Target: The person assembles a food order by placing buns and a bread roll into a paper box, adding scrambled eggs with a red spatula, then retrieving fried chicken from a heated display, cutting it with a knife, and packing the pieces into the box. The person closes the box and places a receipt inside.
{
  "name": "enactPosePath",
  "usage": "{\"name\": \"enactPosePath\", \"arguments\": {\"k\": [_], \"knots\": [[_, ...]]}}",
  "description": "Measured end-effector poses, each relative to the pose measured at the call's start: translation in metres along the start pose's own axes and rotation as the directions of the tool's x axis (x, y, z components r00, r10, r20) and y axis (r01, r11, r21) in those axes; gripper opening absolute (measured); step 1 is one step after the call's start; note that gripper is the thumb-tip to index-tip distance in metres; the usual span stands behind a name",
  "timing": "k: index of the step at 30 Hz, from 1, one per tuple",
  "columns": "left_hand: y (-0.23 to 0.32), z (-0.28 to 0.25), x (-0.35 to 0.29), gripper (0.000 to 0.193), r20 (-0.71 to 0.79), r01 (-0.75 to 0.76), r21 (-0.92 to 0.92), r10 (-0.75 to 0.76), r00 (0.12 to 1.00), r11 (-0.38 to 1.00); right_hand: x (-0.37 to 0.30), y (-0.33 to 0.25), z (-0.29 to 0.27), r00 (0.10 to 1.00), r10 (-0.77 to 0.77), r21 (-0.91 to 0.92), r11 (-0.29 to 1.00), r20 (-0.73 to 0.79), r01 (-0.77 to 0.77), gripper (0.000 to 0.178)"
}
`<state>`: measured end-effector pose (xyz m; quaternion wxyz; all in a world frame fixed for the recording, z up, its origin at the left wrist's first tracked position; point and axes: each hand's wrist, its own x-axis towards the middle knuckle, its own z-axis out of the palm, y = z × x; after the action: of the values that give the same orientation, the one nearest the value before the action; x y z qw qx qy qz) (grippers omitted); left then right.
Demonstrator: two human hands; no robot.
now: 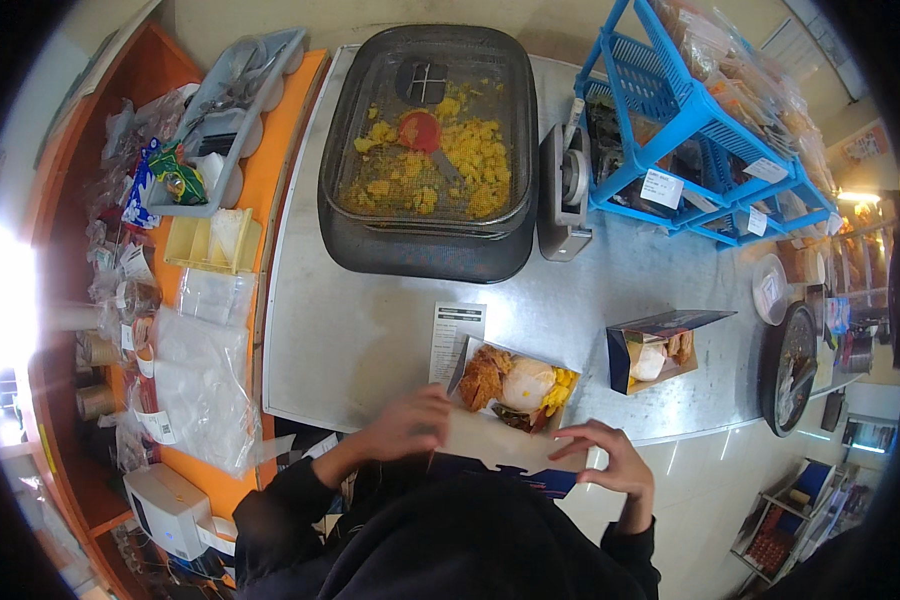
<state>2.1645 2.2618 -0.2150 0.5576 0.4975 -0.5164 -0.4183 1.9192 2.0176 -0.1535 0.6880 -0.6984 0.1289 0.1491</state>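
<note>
In front of me at the table's near edge sits an open cardboard food box [475,429], its pale lid folded toward my body. Inside lie a brown fried piece [486,375], a rounded, pale wrapped mound [528,385], yellow chunks [558,392] and something dark at the near side. My left hand [410,424] is at the box's left near corner, smeared by motion, so its grip is unclear. At the lid's right edge, my right hand [610,455] has its fingers curved and apart. Whether it touches the lid is hard to tell.
Behind the box lies a printed slip [456,330]. A second food box [660,365] stands right, its lid raised. A mesh-covered black tray [330,235] holds yellow chunks and a red scoop [420,130]. Blue racks [660,150] stand far right; an orange shelf [288,110] runs along the left.
</note>
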Motion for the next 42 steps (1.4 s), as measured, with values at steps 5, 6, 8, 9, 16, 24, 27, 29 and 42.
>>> {"name": "enactPosePath", "arguments": {"k": [5,6,8,9,16,24,27,29,42], "knots": [[0.022,0.002,-0.012,0.042,-0.018,0.035,0.229,-0.031,0.999,0.973,0.0,0.003,0.001,0.973,0.04,-0.42,0.906,0.228,0.061,0.075],[0.018,0.004,-0.013,0.046,-0.038,0.017,0.242,-0.008,0.999,0.97,0.004,0.007,-0.001,0.96,0.087,-0.38,0.925,0.267,0.022,0.076],[0.005,0.008,-0.007,0.05,-0.097,-0.021,0.342,0.057,0.994,0.94,0.016,0.019,-0.003,0.937,0.129,-0.258,0.965,0.325,-0.043,0.078],[-0.001,0.01,0.0,0.053,-0.12,-0.042,0.39,0.095,0.988,0.92,0.024,0.025,-0.006,0.925,0.147,-0.198,0.977,0.35,-0.081,0.08],[-0.043,0.04,0.066,0.045,-0.595,0.411,0.104,-0.275,0.755,0.906,0.019,0.089,-0.029,0.992,0.05,0.433,0.901,-0.116,0.005,0.072],[-0.063,0.043,0.078,0.046,-0.689,0.673,0.289,-0.34,0.64,0.68,0.07,0.077,0.027,0.467,-0.188,-0.365,0.873,-0.864,-0.323,0.033],[-0.063,0.041,0.088,0.045,-0.574,0.456,0.764,0.159,0.803,0.457,0.091,0.045,0.031,0.556,-0.454,-0.703,0.586,-0.696,-0.403,0.029],[-0.068,0.042,0.097,0.043,-0.289,0.172,0.866,0.189,0.938,0.469,0.108,0.049,0.036,0.682,-0.447,-0.763,0.593,-0.579,-0.258,0.022],[-0.059,0.073,0.103,0.061,-0.162,0.211,0.869,-0.146,0.976,0.448,0.114,0.051,0.021,0.736,-0.356,-0.725,0.637,-0.577,-0.26,0.026]]}}
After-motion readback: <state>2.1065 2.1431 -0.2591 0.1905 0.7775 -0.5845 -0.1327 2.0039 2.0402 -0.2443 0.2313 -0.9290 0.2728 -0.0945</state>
